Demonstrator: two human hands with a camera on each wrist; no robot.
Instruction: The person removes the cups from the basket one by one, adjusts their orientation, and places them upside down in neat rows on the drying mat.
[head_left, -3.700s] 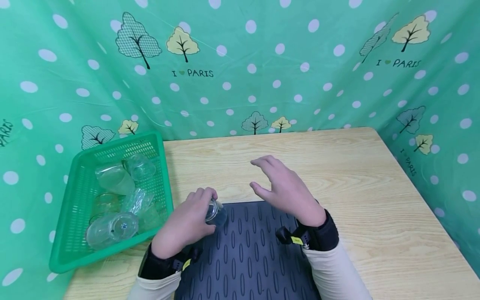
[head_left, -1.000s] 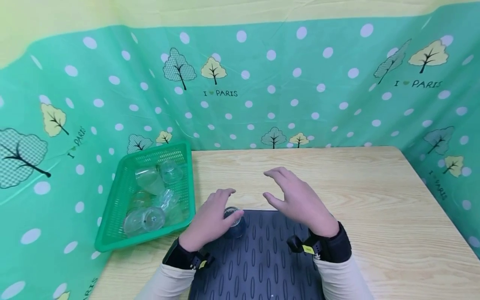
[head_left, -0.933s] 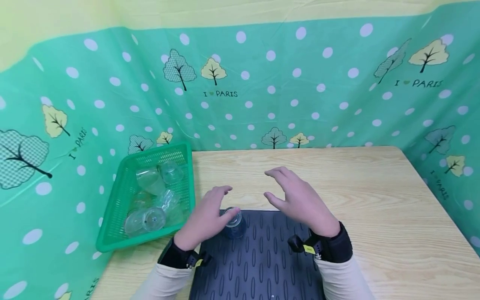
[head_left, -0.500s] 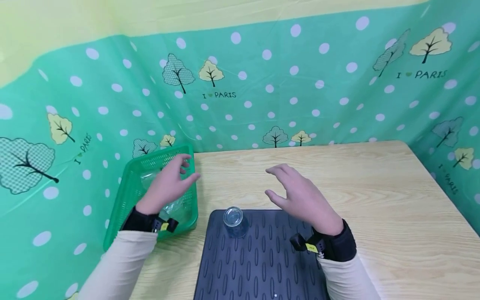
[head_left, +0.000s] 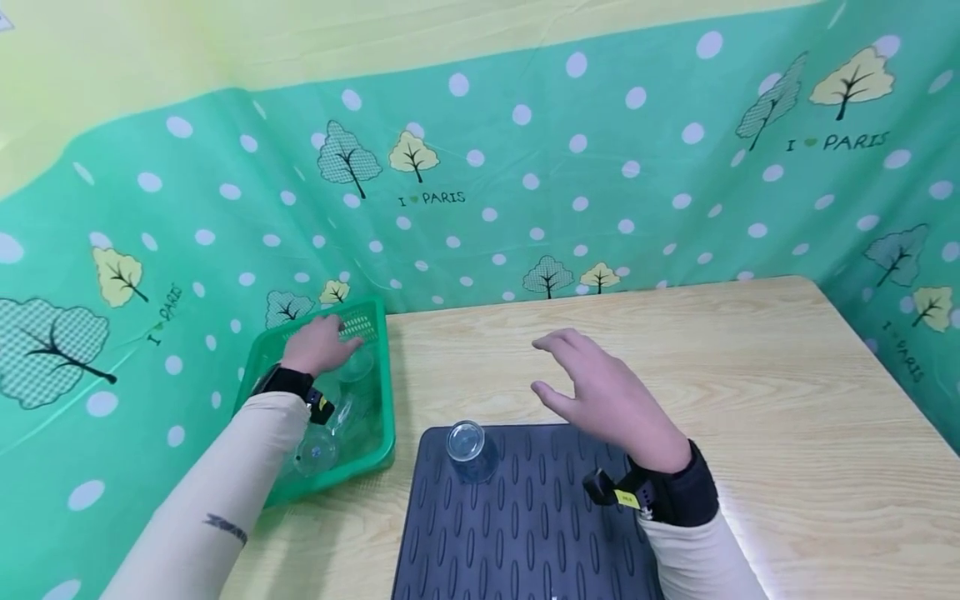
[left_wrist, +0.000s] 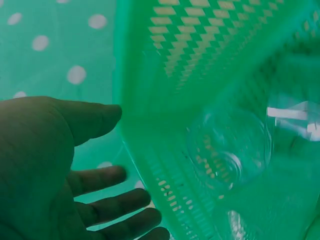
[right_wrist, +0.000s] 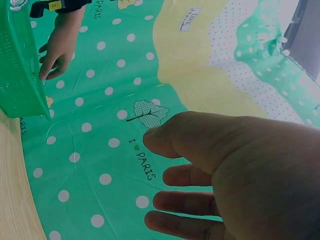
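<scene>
My left hand [head_left: 322,343] reaches into the far end of the green basket [head_left: 378,400], fingers spread and holding nothing. In the left wrist view that left hand [left_wrist: 75,165] is open beside a clear plastic cup [left_wrist: 229,147] lying in the basket [left_wrist: 170,65]. Several clear cups [head_left: 318,448] lie in the basket. One clear cup [head_left: 468,450] stands upside down on the far left corner of the dark ribbed mat [head_left: 525,533]. My right hand [head_left: 600,392] hovers open above the mat's far edge, holding nothing.
The wooden table [head_left: 750,375] extends right and back from the mat. A green polka-dot cloth [head_left: 525,183] walls in the table on three sides. The basket sits at the table's left edge.
My left hand let go of the cup it stood on the mat, then moved left into the basket. The right hand stayed hovering in place.
</scene>
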